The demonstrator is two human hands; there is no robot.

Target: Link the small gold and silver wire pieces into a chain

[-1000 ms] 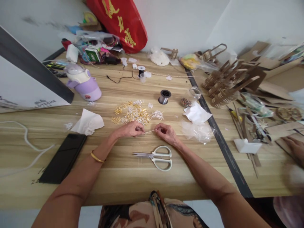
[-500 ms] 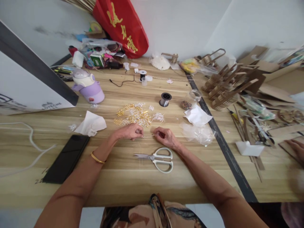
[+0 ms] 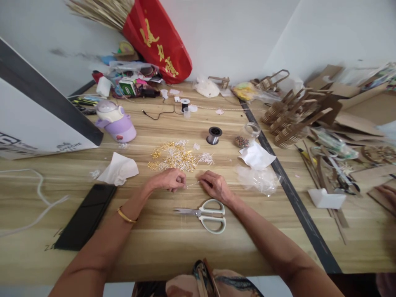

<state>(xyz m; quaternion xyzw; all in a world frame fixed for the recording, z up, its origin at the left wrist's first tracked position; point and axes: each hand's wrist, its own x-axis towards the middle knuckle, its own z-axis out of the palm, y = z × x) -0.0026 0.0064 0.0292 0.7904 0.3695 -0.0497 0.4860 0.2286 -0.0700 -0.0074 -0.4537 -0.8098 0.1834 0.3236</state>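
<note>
A thin pale beaded strand (image 3: 193,184) runs between my two hands, low over the wooden table. My left hand (image 3: 171,180) pinches its left end, fingers closed. At its right end, my right hand (image 3: 215,185) grips with thumb and fingertips together. Just beyond my hands lies a heap of gold and silver beads (image 3: 175,156), with small white stick-like pieces (image 3: 206,158) to its right. Scissors (image 3: 201,214) with pale handles rest close in front of my hands, blades pointing left. A spool of fine wire (image 3: 214,135) stands farther back.
To the left are a black phone-like slab (image 3: 85,216), a crumpled tissue (image 3: 119,169) and a purple bottle (image 3: 119,126). On the right lie a jar of beads (image 3: 247,136), a clear plastic bag (image 3: 261,179) and small woven baskets (image 3: 287,119). Another person's hand (image 3: 386,194) is at the right edge.
The camera view has tilted slightly, so everything sits lower in the picture. Both hands keep hold of the strand, whose right end now slants up slightly more.
</note>
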